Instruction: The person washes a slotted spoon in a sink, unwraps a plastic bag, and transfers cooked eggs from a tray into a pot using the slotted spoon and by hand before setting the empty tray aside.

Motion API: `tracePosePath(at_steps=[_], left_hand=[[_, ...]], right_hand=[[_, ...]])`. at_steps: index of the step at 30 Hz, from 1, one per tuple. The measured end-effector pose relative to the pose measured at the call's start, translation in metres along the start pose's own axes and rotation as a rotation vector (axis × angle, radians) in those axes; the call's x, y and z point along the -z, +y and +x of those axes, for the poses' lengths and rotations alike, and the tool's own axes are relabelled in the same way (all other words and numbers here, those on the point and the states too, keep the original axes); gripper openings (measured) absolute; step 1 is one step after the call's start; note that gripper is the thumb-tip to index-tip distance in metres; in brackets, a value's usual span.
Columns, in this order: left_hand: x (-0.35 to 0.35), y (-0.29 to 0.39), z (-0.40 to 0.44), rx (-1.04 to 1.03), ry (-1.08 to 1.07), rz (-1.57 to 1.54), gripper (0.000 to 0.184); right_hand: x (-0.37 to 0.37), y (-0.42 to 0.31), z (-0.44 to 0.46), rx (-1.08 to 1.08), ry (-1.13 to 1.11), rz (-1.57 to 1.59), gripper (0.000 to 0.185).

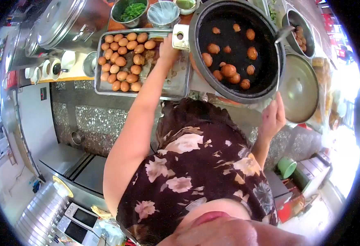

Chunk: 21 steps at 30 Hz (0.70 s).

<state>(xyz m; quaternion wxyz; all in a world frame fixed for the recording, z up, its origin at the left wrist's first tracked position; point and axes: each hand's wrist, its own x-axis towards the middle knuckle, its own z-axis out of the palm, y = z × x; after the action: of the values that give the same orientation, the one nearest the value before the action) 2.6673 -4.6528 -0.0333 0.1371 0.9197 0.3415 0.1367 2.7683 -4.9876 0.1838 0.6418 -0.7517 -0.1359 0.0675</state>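
Note:
My right hand (273, 112) is closed around the thin handle of a metal ladle (278, 69), whose bowl rests up by the far right rim of a large dark pot (196, 57). Several brown eggs (228, 70) sit in the pot's dark liquid. My left hand (169, 52) is over the right side of a metal tray (181, 82), close beside the pot's pale handle (181, 37). Its fingers are mostly hidden, and I cannot tell whether they touch anything. Rows of brown eggs (121, 61) fill the tray's left part; brown pieces (149, 56) lie near my left wrist.
Behind the tray stand a bowl of chopped greens (132, 11) and a plastic-lined container (163, 14). To the pot's right are a metal pot with eggs (299, 37) and a large round lid (298, 88). Big steel pots (61, 24) stand at the far left.

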Motion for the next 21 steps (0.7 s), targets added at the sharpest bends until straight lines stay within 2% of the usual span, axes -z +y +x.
tracePosePath(at_steps=[1, 2, 3, 5, 7, 9, 10, 13, 15, 16, 17, 19, 21], left_hand=[[-0.045, -0.011, 0.001, -0.131, 0.041, 0.145, 0.036], [-0.08, -0.023, 0.003, -0.041, 0.054, 0.062, 0.041], [-0.058, -0.012, 0.004, 0.144, -0.124, -0.187, 0.042], [-0.024, -0.005, -0.005, 0.122, -0.406, 0.077, 0.044], [-0.002, -0.016, -0.025, 0.157, -0.395, 0.022, 0.049], [0.013, -0.041, -0.046, 0.243, -0.055, -0.386, 0.052], [0.045, -0.032, -0.049, 0.441, 0.0, -0.554, 0.049], [0.132, 0.011, -0.046, 0.403, 0.216, -1.391, 0.049], [0.158, 0.045, -0.035, 0.255, 0.202, -1.742, 0.052], [0.167, 0.065, -0.031, 0.183, 0.124, -1.908, 0.053], [0.17, 0.08, -0.026, 0.133, 0.001, -1.962, 0.054], [0.17, 0.105, -0.017, 0.111, -0.158, -2.132, 0.055], [0.162, 0.111, -0.008, 0.108, -0.28, -2.184, 0.056]], right_hand=[[-0.004, -0.003, -0.002, 0.009, 0.009, -0.011, 0.033], [-0.008, -0.006, -0.004, 0.011, -0.01, -0.046, 0.033], [-0.009, -0.009, -0.006, 0.013, -0.031, -0.08, 0.033], [-0.009, -0.008, -0.008, 0.033, -0.048, -0.069, 0.032], [-0.009, -0.005, -0.009, -0.024, -0.076, -0.086, 0.031], [-0.007, 0.001, -0.007, 0.007, -0.099, -0.118, 0.032], [-0.006, 0.004, -0.008, 0.047, -0.142, -0.131, 0.032], [-0.01, 0.012, -0.012, 0.08, -0.215, -0.128, 0.034], [-0.017, 0.015, -0.014, 0.208, -0.317, -0.071, 0.032], [-0.025, 0.011, -0.017, 0.215, -0.333, -0.057, 0.03], [-0.031, 0.008, -0.019, 0.288, -0.379, -0.071, 0.028], [-0.028, 0.003, -0.013, 0.287, -0.53, -0.127, 0.027], [-0.019, -0.001, -0.008, 0.329, -0.462, -0.139, 0.027]])
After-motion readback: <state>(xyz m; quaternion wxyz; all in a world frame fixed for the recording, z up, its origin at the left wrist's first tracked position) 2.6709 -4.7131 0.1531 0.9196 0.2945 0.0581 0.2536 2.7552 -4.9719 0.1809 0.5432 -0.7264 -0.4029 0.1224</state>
